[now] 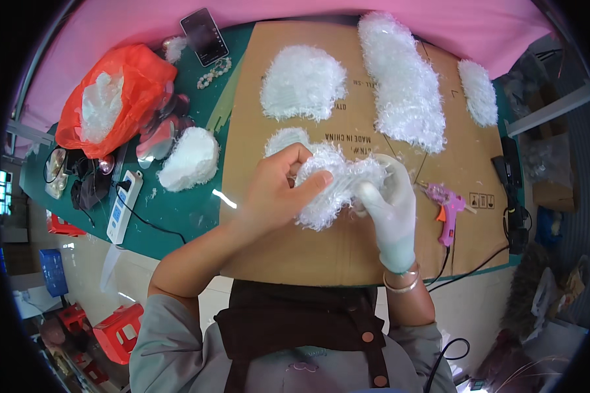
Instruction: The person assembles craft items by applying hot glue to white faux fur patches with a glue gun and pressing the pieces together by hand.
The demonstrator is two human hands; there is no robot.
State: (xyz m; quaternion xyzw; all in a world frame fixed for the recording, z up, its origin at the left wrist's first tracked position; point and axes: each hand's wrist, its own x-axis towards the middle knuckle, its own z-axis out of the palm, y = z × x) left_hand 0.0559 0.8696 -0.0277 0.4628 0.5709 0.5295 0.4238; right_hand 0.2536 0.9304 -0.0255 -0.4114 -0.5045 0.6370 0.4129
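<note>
Between my hands is a piece of white shaggy fabric, held above the cardboard. My bare left hand pinches its left side, thumb on top. On the other side, my right hand, in a white glove, grips the right end between thumb and fingers. A smaller white fluffy piece lies just behind my left hand, partly hidden. Farther back rest a rounded white fluffy piece and a long white fluffy strip. A pink hot glue gun lies to the right of my gloved hand.
Flattened cardboard covers much of the green table. At left are a red plastic bag, a white fluffy bundle and a power strip. A phone and beaded bracelet lie behind. Cables run off the right edge.
</note>
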